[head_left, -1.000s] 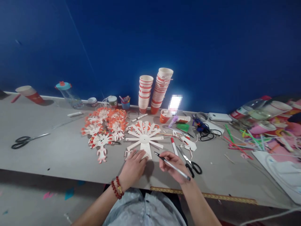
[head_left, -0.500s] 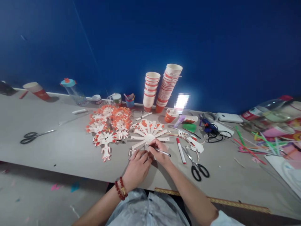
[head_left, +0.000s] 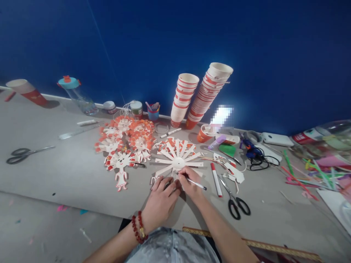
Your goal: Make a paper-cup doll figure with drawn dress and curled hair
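Holding a black-tipped pen (head_left: 197, 183) in my right hand (head_left: 190, 186), pinched narrow, point down at a white paper cutout (head_left: 179, 163) just below the middle of the frame. Cutout has a round centre, strips fanning from it; pen tip sits just under that centre. Contact with paper: cannot tell. My left hand (head_left: 161, 199) lies palm down, fingers extended, over the cutout's lower end, hiding it. Left of centre: overlapping orange-and-white paper figures (head_left: 121, 164). Lower right of centre: red-capped marker (head_left: 216, 180), black-handled scissors (head_left: 231, 195) just beside it. Upper middle: two paper-cup stacks (head_left: 183, 96), side by side.
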{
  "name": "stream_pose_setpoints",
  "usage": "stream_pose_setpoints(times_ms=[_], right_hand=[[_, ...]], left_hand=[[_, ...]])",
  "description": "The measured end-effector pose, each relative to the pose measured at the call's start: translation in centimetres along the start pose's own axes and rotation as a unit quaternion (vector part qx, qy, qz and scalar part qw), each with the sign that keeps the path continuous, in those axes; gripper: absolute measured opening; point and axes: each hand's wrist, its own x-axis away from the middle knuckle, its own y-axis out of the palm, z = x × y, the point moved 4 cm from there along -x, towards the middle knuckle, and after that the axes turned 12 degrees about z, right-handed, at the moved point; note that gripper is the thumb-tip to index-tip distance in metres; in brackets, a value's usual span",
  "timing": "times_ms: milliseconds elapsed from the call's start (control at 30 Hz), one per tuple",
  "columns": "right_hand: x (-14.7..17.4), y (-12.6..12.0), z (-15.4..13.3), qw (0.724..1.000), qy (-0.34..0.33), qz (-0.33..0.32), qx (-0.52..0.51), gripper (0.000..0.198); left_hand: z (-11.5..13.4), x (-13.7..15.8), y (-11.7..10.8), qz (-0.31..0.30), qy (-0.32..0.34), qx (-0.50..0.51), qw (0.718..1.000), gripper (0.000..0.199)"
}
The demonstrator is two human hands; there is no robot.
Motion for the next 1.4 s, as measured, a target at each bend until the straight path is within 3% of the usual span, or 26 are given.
stream_pose_setpoints(times_ms=[1400], right_hand=[[-0.31, 0.04, -0.55, 0.999, -0.037, -0.006, 0.001, 0.014]], left_hand=[[-0.27, 0.06, 0.50, 0.010, -0.007, -0.003, 1.000, 0.029]])
